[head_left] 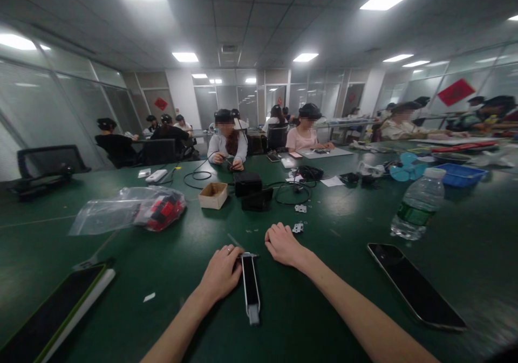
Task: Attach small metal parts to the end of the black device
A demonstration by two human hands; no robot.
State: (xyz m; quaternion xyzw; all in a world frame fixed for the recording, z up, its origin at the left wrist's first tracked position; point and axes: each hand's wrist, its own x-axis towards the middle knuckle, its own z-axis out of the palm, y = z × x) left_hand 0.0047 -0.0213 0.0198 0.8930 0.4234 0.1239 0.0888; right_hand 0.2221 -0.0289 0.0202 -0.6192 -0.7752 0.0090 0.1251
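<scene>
My left hand (222, 272) rests on the green table with its fingers curled at the far end of a slim white-edged device (251, 285). The device has a long black face and a grey tip toward me; a thin crosspiece shows at its far end. A narrow clear strip (233, 240) sticks out beyond my left fingertips. To the right, my right hand (282, 244) lies on the table with fingers bent under, so whatever they may hold is hidden. Small silvery metal pieces (298, 227) lie just beyond my right hand, with another metal piece (300, 208) farther off.
A phone (416, 285) and a water bottle (418, 204) stand to the right, near a blue tray (461, 174). At left are a green-edged tablet (56, 309) and a plastic bag (159, 209). An open box (213, 196) and black cables lie ahead. Several people sit beyond.
</scene>
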